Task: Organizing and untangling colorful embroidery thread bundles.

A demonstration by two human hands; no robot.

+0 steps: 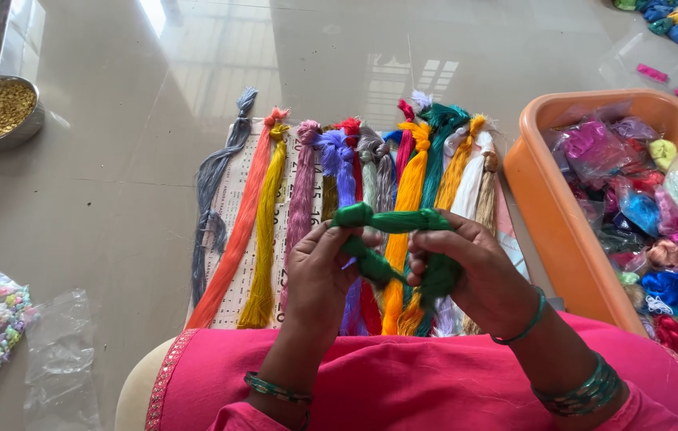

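Pink cloth [403, 383] covers the lap nearest the camera. Above it, the left hand [319, 271] and right hand [474, 267] both grip a green thread skein [391, 219], held over a row of coloured skeins [339, 199]; an orange tub [562, 231] sits right.

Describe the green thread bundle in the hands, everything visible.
The green thread bundle is a skein of fine, glossy strands, silky-looking, twisted into a thick rope. It stretches level between both hands above the row of coloured skeins, with a knotted end at the left. The left hand pinches one end; the right hand grips the other, where more green is bunched.
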